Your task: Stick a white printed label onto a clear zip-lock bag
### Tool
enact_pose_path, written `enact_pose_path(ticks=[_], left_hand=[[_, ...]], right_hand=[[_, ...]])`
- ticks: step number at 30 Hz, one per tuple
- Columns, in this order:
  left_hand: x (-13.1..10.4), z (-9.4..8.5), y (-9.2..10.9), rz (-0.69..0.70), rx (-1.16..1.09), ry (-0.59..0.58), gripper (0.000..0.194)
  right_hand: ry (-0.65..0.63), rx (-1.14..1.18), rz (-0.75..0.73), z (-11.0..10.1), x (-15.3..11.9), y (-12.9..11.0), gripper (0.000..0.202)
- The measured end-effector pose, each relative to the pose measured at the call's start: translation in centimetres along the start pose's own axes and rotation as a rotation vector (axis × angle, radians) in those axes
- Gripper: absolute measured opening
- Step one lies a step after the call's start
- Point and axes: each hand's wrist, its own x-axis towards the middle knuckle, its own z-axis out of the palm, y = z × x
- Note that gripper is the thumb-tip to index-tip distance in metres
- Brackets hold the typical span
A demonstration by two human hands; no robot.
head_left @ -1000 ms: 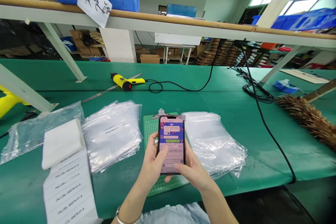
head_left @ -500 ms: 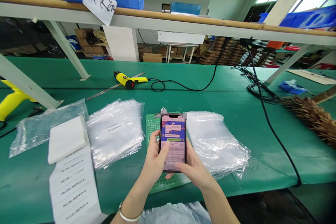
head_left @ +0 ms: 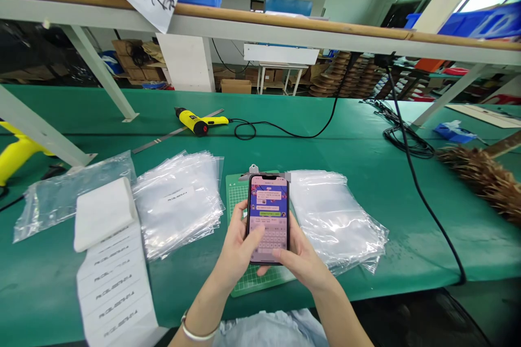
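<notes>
A smartphone with a chat and keyboard on its screen is held upright between my two hands. My left hand grips its left side, thumb over the keyboard. From the right, my right hand wraps round it with the thumb on the lower screen. Beneath lies a green gridded clipboard, partly hidden by the phone and hands. To its left is a stack of clear plastic bags, the top one bearing a printed label. Another clear bag stack lies to the right.
A folded strip of printed labels lies at left, beside a clear bag. Behind are a yellow heat gun and a metal ruler. A black cable hangs at right near a bristly brush. A shelf beam crosses above.
My left thumb has shifted slightly down on the phone's keyboard. The view has tilted a little, so the scene sits slightly higher. Both hands still hold the phone.
</notes>
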Motion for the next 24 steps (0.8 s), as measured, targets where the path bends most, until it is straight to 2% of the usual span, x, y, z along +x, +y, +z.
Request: enact_pose_path(ticks=[3,6,14,20,24], left_hand=[[0.10,0.41,-0.14,0.000,0.048,0.079,0.042],[0.16,0.52,-0.34,0.019,0.050,0.088,0.042],[-0.07,-0.13,-0.46,0.057,0.004,0.003,0.050],[-0.41,-0.23,0.21,0.000,-0.034,-0.139,0.059],[-0.18,0.32,-0.02,0.011,-0.016,0.011,0.047]], right_hand=[[0.016,-0.025,0.007,0.10,-0.01,0.07,0.078],[0.009,-0.034,0.007,0.01,-0.03,0.12,0.076],[0.001,-0.038,0.012,-0.06,-0.05,-0.03,0.075],[0.028,0.002,0.026,-0.13,-0.11,-0.02,0.071],[0.043,-0.010,0.012,0.04,-0.09,0.10,0.069]])
